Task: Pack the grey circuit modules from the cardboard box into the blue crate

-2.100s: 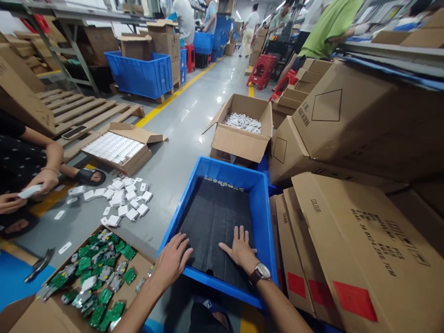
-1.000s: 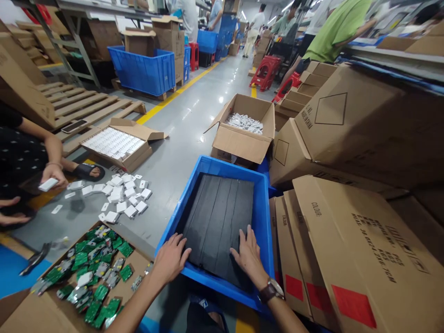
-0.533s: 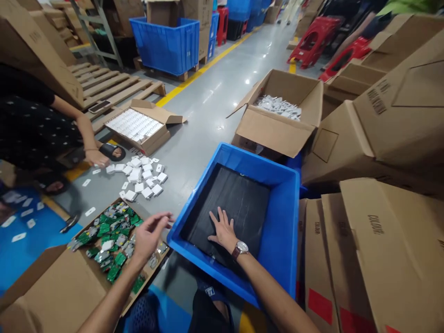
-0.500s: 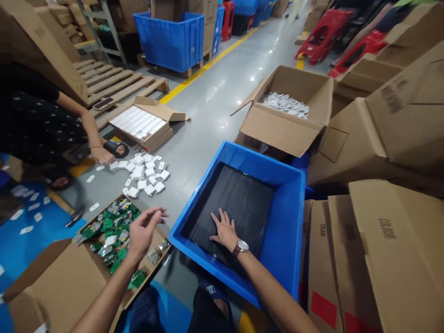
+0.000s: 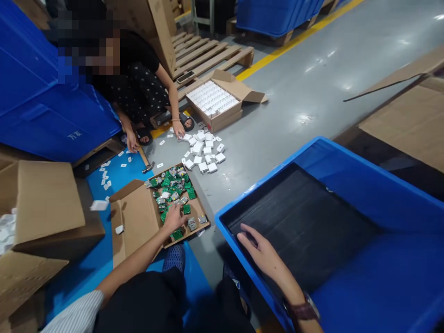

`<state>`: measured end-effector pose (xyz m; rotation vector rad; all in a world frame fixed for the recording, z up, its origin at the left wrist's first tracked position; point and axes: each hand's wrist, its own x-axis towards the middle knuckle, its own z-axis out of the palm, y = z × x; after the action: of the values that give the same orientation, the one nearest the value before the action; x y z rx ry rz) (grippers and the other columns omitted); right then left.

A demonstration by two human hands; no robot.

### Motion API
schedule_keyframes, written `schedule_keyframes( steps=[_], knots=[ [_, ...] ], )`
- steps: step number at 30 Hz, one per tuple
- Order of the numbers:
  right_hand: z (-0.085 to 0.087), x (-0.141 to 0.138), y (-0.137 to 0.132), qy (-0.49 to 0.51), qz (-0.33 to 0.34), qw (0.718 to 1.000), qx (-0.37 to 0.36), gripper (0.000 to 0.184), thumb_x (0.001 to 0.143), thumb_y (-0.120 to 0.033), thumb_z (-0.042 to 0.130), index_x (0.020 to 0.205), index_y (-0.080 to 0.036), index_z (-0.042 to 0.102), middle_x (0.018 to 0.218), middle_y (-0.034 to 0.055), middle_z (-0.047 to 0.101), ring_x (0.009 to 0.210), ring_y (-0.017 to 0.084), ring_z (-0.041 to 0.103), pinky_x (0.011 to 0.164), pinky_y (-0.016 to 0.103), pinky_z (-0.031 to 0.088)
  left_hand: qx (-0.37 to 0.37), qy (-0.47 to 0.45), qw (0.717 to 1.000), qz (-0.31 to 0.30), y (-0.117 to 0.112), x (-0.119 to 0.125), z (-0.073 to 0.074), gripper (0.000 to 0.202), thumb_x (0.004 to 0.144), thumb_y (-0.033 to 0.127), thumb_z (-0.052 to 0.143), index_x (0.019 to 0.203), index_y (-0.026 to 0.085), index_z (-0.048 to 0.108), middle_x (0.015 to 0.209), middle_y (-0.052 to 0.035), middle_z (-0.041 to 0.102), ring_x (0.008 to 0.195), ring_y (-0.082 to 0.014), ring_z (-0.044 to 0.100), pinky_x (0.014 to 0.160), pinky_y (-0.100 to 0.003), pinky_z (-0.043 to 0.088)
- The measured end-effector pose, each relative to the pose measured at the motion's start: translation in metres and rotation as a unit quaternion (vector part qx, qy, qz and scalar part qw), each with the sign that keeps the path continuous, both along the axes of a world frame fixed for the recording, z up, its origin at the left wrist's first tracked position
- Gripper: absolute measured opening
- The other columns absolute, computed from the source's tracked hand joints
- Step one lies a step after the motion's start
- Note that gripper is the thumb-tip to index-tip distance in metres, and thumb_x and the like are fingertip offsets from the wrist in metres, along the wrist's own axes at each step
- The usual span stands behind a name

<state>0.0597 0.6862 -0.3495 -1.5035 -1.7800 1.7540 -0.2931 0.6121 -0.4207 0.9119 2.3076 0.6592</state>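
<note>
My left hand (image 5: 174,218) reaches down over a shallow cardboard box (image 5: 204,226) of green circuit boards (image 5: 176,180) with grey metal parts. Its fingers look apart, and nothing shows clearly in them. My right hand (image 5: 265,254), wearing a wristwatch (image 5: 307,307), is open with its fingers stretched out. It is over the near left part of a black flat panel (image 5: 305,222) lying inside a blue plastic bin (image 5: 239,196); whether it touches the panel I cannot tell.
Opposite, a co-worker's hand (image 5: 178,129) is at a pile of white square casings (image 5: 204,150); the other hand (image 5: 132,141) holds a hammer (image 5: 145,162). A blurred white piece (image 5: 99,205) appears near an open carton (image 5: 48,199). A box of white units (image 5: 212,98) stands behind.
My view has swung left and down. My left hand has lowered to the circuit boards. My right hand no longer lies spread mid-panel; it is nearer the bin's left rim.
</note>
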Motion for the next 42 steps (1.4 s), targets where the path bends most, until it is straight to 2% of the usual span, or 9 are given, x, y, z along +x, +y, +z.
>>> schedule_keyframes(
  steps=[4,7,14,19,24,29,34,38,42],
  knots=[
    [0.013,-0.017,-0.023,0.008,0.035,0.999,0.02,0.059,0.09,-0.062,0.055,0.131,-0.02,0.066,0.133,0.0118,0.067,0.127,0.031,0.059,0.116,0.047,0.04,-0.145,0.096,0.983,-0.052,-0.016,0.001,-0.016,0.098,0.066,0.055,0.083,0.149,0.025,0.04,0.164,-0.0188,0.026,0.152,-0.0438,0.015,0.113,-0.068,0.023],
    [0.006,-0.023,-0.029,-0.006,0.029,0.999,0.03,0.058,0.092,-0.062,0.051,0.126,-0.019,0.068,0.13,0.0131,0.068,0.125,0.031,0.06,0.115,0.048,0.041,-0.261,0.187,0.936,-0.147,-0.017,-0.011,-0.021,0.106,0.075,0.066,0.072,0.158,0.025,0.021,0.163,-0.0228,0.023,0.149,-0.0457,0.021,0.108,-0.067,0.032],
    [-0.002,-0.023,-0.027,-0.007,0.018,0.999,0.026,0.056,0.089,-0.063,0.054,0.119,-0.019,0.071,0.123,0.0137,0.07,0.119,0.032,0.063,0.11,0.046,0.046,-0.248,0.206,0.921,-0.221,-0.014,-0.027,-0.03,0.075,0.089,0.059,0.062,0.149,0.022,0.038,0.147,-0.0194,0.046,0.133,-0.0388,0.045,0.105,-0.05,0.039],
    [-0.004,-0.023,-0.028,-0.002,0.007,1.0,0.03,0.052,0.088,-0.062,0.057,0.115,-0.02,0.072,0.121,0.0133,0.071,0.116,0.031,0.065,0.108,0.046,0.047,-0.238,0.209,0.923,-0.219,-0.009,-0.025,-0.038,0.092,0.084,0.06,0.068,0.156,0.021,0.025,0.143,-0.0218,0.046,0.13,-0.0414,0.047,0.099,-0.048,0.042],
    [-0.003,-0.022,-0.029,0.003,0.0,1.0,0.027,0.048,0.089,-0.06,0.058,0.114,-0.022,0.073,0.121,0.0114,0.072,0.116,0.03,0.065,0.108,0.046,0.048,-0.214,0.195,0.926,-0.244,0.018,-0.008,-0.048,0.102,0.082,0.063,0.069,0.158,0.022,0.014,0.14,-0.0215,0.044,0.126,-0.0398,0.05,0.096,-0.045,0.045],
    [0.0,-0.023,-0.029,0.01,-0.005,0.999,0.037,0.046,0.09,-0.059,0.059,0.113,-0.023,0.074,0.119,0.0106,0.072,0.114,0.029,0.066,0.106,0.045,0.049,-0.203,0.181,0.92,-0.284,0.028,0.0,-0.048,0.089,0.084,0.05,0.069,0.155,0.017,0.025,0.139,-0.0223,0.045,0.131,-0.0411,0.043,0.102,-0.051,0.041],
    [-0.001,-0.023,-0.029,0.017,0.001,0.999,0.039,0.046,0.091,-0.059,0.058,0.114,-0.022,0.073,0.119,0.0116,0.072,0.114,0.029,0.066,0.106,0.045,0.049,-0.209,0.143,0.908,-0.332,0.015,-0.015,-0.038,0.072,0.078,0.038,0.072,0.144,0.028,0.044,0.135,-0.0123,0.049,0.128,-0.0363,0.045,0.105,-0.049,0.041],
    [-0.004,-0.022,-0.03,0.018,0.004,0.999,0.038,0.047,0.091,-0.059,0.058,0.115,-0.022,0.073,0.12,0.0115,0.072,0.115,0.029,0.065,0.107,0.047,0.048,-0.232,0.114,0.904,-0.341,0.006,-0.026,-0.033,0.057,0.073,0.046,0.074,0.125,0.029,0.06,0.129,-0.0091,0.053,0.123,-0.0359,0.05,0.103,-0.049,0.043],
    [-0.007,-0.022,-0.03,0.015,0.012,0.999,0.031,0.049,0.091,-0.061,0.057,0.116,-0.022,0.072,0.12,0.0118,0.071,0.115,0.029,0.065,0.107,0.046,0.047,-0.24,0.086,0.905,-0.34,0.001,-0.028,-0.033,0.068,0.069,0.064,0.074,0.121,0.024,0.059,0.129,-0.0103,0.055,0.116,-0.0355,0.055,0.098,-0.047,0.046]
  ],
)
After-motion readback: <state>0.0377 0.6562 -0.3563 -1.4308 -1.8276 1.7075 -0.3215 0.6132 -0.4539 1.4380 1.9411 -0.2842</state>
